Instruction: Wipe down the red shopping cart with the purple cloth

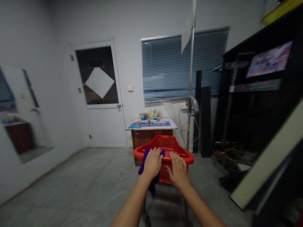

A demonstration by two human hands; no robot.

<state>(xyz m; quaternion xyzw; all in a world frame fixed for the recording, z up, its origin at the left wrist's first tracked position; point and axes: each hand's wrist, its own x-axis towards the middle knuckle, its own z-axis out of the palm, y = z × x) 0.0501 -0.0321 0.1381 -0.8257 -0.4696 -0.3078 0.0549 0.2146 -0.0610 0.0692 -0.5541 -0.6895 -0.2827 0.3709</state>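
A red plastic shopping cart basket point(167, 140) stands in front of me, its thick rim facing my hands. My left hand point(152, 162) is closed over a purple cloth point(142, 168) and presses it against the near rim, left of the middle. Part of the cloth hangs down below that hand. My right hand point(178, 168) lies on the same rim a little to the right, fingers stretched and slightly apart, with nothing visible in it. Both hands hide stretches of the rim. Below the basket, the cart's dark legs are blurred.
Behind the cart is a wooden cabinet point(151, 133) with small bottles on top. A metal pole point(191, 72) rises beside it. To the right are a dark shelf unit with a lit screen point(270, 60), a leaning pale board point(267, 157) and cables point(233, 154). A white door point(106, 126) is at back left.
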